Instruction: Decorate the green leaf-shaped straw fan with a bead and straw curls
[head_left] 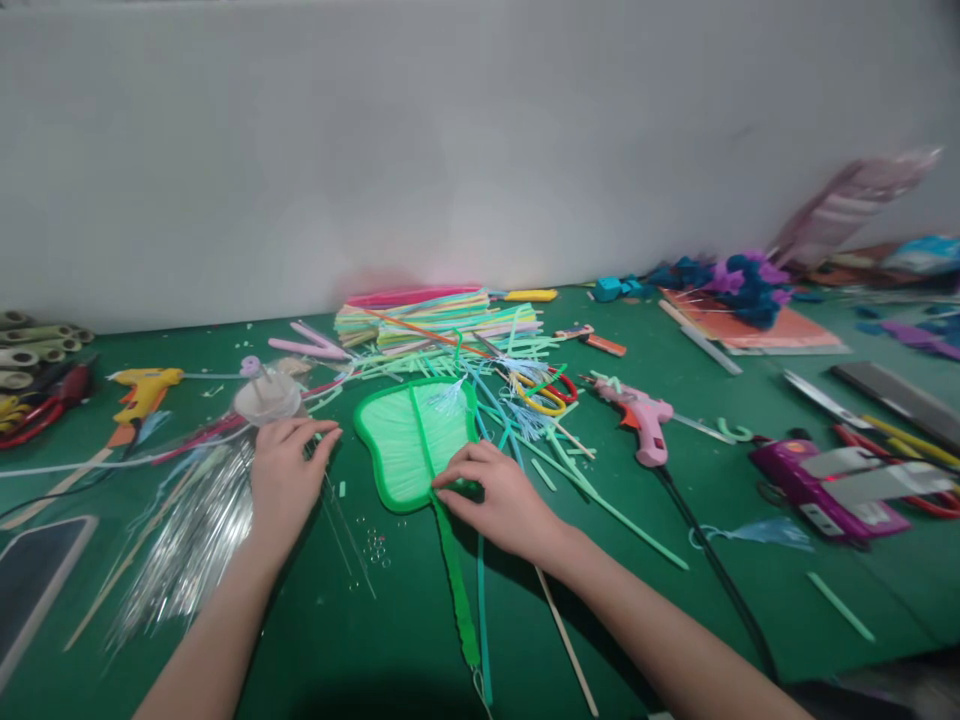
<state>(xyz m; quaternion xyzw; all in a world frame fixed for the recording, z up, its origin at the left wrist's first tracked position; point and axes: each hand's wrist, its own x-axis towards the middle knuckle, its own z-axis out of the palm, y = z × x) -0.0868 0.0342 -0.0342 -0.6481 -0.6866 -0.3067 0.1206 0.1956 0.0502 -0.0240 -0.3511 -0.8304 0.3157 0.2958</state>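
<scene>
A green leaf-shaped hand fan (397, 440) lies on the table in front of me, its pale pleated face edged in brighter green. Its fuzzy green handle (456, 590) points toward me and ends in a small loop. My right hand (499, 495) pinches the fan where the face meets the handle. Left of the fan, my left hand (289, 475) has its thumb and fingertips nearly together. Whatever they may hold is too small to make out. Thin clear strands (349, 545) lie just below those fingertips, beside several tiny rings (376, 547).
A bundle of coloured pipe cleaners (450, 325) lies at the back. On the right are a pink glue gun (641, 420), scissors (825, 398) and a purple device (829, 490). On the left are a yellow glue gun (142, 392), silvery strips (195, 540) and a dark tablet-like object (37, 590).
</scene>
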